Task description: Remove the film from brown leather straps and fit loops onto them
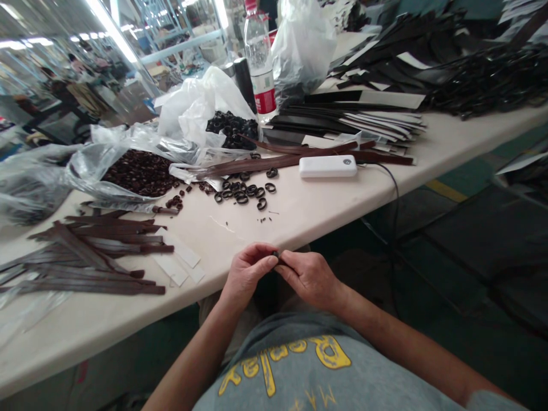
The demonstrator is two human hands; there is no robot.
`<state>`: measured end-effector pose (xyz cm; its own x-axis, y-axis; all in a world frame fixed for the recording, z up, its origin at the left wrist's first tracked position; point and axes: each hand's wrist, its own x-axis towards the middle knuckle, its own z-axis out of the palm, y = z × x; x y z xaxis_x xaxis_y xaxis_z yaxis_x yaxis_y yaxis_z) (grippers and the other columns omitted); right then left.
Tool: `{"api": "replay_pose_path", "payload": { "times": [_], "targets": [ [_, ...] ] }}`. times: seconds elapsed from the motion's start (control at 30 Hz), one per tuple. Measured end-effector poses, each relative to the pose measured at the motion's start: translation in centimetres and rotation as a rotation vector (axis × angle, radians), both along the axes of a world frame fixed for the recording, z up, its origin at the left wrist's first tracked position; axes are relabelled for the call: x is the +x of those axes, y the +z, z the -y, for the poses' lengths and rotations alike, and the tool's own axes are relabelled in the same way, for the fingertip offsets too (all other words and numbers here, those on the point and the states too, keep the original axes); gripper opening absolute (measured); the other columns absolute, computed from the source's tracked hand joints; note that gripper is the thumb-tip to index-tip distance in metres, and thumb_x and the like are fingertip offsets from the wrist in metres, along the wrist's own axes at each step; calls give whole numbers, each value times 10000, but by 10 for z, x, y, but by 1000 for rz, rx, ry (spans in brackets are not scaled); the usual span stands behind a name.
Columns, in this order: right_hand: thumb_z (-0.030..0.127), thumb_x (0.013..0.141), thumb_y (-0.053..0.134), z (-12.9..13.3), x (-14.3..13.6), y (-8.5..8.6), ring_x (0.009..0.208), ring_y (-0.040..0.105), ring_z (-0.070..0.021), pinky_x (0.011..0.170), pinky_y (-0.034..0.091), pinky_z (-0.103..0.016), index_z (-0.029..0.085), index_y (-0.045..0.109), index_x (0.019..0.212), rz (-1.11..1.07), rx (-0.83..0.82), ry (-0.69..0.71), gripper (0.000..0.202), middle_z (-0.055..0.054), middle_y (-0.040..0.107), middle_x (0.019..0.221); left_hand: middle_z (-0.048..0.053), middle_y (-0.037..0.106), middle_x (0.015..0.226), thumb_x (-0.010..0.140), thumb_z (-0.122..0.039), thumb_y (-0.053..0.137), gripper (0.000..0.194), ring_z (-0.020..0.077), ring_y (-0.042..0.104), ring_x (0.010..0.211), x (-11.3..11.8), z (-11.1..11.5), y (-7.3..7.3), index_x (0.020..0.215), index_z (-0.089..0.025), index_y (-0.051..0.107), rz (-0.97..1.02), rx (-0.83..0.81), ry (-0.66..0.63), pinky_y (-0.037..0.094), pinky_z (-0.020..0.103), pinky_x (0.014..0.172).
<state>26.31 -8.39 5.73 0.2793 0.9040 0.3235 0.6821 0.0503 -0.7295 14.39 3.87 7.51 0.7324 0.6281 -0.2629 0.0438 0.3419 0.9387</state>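
Observation:
At the table's front edge, my left hand (253, 268) pinches a small dark piece (275, 255) between thumb and fingers. My right hand (309, 275) meets it there, its fingertips closed on the same piece. Most of that piece is hidden by the fingers, so its exact shape cannot be made out. Beyond my hands, several black oval loops (242, 199) lie loose on the table. A few tiny dark scraps (264, 220) are nearer to me.
Dark brown straps (98, 251) lie piled at left beside white strips (182, 257). Plastic bags hold small brown pieces (135, 174) and black loops (231, 128). A white power bank (327, 166) with a cable (396, 194), a bottle (262, 74) and black straps (342, 123) stand farther back.

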Motion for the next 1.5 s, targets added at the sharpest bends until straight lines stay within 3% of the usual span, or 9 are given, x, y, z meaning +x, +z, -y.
{"api": "replay_pose_path", "payload": {
  "times": [0.23, 0.37, 0.53, 0.73, 0.9, 1.1, 1.27, 1.5],
  "targets": [
    [375, 1041, 361, 3, 1, -11, 603, 590, -159, 573, 330, -260, 185, 567, 827, 102, -53, -2, 352, -46, 665, 704, 31, 721, 788, 659, -316, 845, 201, 159, 632, 737, 0, 2, 1, 793, -180, 783, -36, 180, -66, 509, 252, 707],
    [323, 1012, 422, 3, 1, -12, 611, 599, -162, 571, 330, -253, 182, 572, 847, 87, -103, 13, 264, -48, 675, 721, 36, 715, 798, 690, -278, 824, 158, 157, 633, 745, -4, 3, -4, 820, -193, 796, -18, 232, -75, 503, 244, 696],
    [281, 949, 522, 1, -3, -3, 608, 584, -152, 572, 347, -239, 188, 570, 837, -56, -105, 43, 154, -25, 655, 712, 45, 721, 774, 737, -251, 789, 93, 164, 643, 749, -12, 5, -3, 817, -208, 810, 33, 373, -45, 514, 255, 701],
    [350, 914, 598, 3, -1, 10, 647, 590, -149, 597, 380, -235, 183, 614, 954, -184, -160, 114, 172, -7, 656, 753, 43, 724, 768, 750, -231, 778, 48, 164, 644, 740, -24, -5, 9, 787, -214, 805, 15, 458, 30, 514, 257, 694],
    [357, 998, 436, 4, 4, 8, 558, 535, -112, 561, 373, -217, 181, 595, 811, -326, -171, 168, 302, 21, 591, 632, 35, 713, 751, 708, -267, 815, 79, 154, 627, 731, -36, -19, 9, 750, -203, 798, -1, 350, 76, 491, 236, 669],
    [371, 988, 440, -4, -4, 12, 537, 509, -103, 545, 365, -215, 187, 532, 713, -388, -108, 151, 343, 25, 551, 606, 29, 735, 816, 664, -329, 854, 197, 161, 652, 741, -30, -1, -8, 810, -207, 797, 47, 14, 1, 520, 253, 694],
    [364, 982, 471, -5, -4, 11, 565, 538, -112, 558, 379, -220, 185, 577, 791, -411, -147, 160, 281, 25, 583, 634, 43, 741, 844, 731, -301, 813, 123, 182, 659, 843, -29, 0, -7, 799, -198, 800, 61, 152, 59, 515, 265, 783],
    [336, 985, 484, 4, 4, 0, 591, 581, -124, 571, 401, -222, 178, 620, 881, -426, -253, 176, 234, 17, 621, 656, 48, 739, 836, 718, -324, 821, 162, 166, 635, 781, -40, -20, -5, 806, -190, 799, 4, 210, 117, 503, 252, 713]
  ]
}}
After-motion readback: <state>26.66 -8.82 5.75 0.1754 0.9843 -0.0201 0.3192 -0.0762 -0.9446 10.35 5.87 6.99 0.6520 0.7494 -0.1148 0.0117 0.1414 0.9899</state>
